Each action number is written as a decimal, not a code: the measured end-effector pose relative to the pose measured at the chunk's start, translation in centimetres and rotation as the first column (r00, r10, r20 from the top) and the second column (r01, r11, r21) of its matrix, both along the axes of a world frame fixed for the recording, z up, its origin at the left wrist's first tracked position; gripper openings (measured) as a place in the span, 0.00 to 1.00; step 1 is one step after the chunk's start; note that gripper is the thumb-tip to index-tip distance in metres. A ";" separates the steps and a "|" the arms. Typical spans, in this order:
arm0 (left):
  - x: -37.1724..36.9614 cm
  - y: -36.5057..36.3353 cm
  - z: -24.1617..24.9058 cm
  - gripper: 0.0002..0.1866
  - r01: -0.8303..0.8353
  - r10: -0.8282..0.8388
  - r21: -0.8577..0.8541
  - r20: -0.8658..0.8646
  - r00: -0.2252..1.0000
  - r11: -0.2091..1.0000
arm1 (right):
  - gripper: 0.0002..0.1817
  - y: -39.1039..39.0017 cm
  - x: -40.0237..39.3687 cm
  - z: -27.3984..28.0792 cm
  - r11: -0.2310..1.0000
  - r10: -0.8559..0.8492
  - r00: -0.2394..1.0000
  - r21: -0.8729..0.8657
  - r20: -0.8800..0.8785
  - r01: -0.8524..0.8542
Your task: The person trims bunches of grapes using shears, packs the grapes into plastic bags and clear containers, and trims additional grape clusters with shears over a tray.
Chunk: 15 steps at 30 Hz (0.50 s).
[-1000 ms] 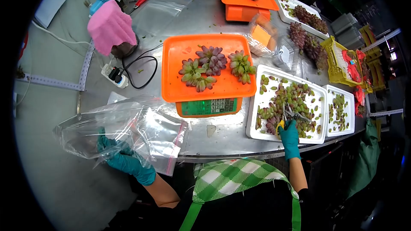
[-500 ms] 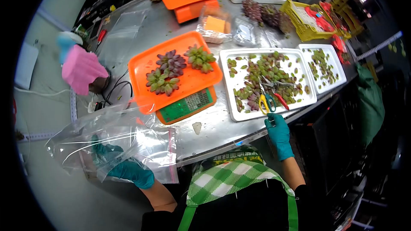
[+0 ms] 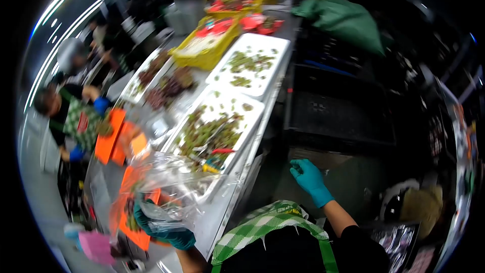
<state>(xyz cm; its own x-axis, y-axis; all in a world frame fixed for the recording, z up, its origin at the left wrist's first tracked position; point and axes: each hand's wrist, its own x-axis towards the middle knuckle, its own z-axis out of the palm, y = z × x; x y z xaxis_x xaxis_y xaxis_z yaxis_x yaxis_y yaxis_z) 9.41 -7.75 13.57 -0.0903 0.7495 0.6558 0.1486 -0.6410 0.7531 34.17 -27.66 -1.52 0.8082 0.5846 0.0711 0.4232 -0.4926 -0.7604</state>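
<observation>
My left hand (image 3: pixel 164 230), in a teal glove, is closed on a clear plastic bag (image 3: pixel 174 184). The bag hangs over the orange scale tray (image 3: pixel 126 222) and the near end of a white tray, partly covering both. My right hand (image 3: pixel 309 181), also gloved, is held out over the floor to the right of the table, fingers apart and nothing in it. Inside the white tray (image 3: pixel 252 121) are many loose green and reddish leaves (image 3: pixel 209 134). Scissors with yellow handles (image 3: pixel 209 168) and a red-handled tool (image 3: pixel 222 150) lie on those leaves.
A second white tray (image 3: pixel 275 53) with leaves and a yellow crate (image 3: pixel 202 56) stand farther along the metal table. Black crates (image 3: pixel 341 111) are to the right, below a green sack (image 3: pixel 348 20). Across the table, a co-worker (image 3: pixel 76 116) with blue gloves stands by another orange scale (image 3: pixel 108 136).
My view has swung to the right, toward the black crates. The right hand has left the white tray's edge and is over the floor. The bag has moved across the orange scale.
</observation>
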 end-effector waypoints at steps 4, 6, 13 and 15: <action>7.4 -0.9 -2.8 0.15 0.660 -0.649 -0.053 0.139 0.748 0.749 | 0.13 -7.9 -0.2 -2.9 0.947 -0.320 0.946 0.021 -0.054 0.322; 9.8 -3.7 -2.7 0.19 0.758 -0.781 -0.187 -0.122 0.613 0.624 | 0.13 -10.7 -2.1 -2.9 0.889 -0.452 0.884 0.024 -0.116 0.458; 15.1 -10.6 -11.9 0.24 0.871 -0.919 -0.490 -0.333 -0.210 -0.021 | 0.18 -11.8 -9.9 -2.6 0.525 -0.026 0.646 0.540 -0.763 0.658; 15.4 -12.6 -13.2 0.21 0.742 -0.962 -0.653 -0.081 -0.262 -0.148 | 0.20 -11.5 -10.9 -0.7 0.423 0.231 0.490 0.540 -0.841 0.727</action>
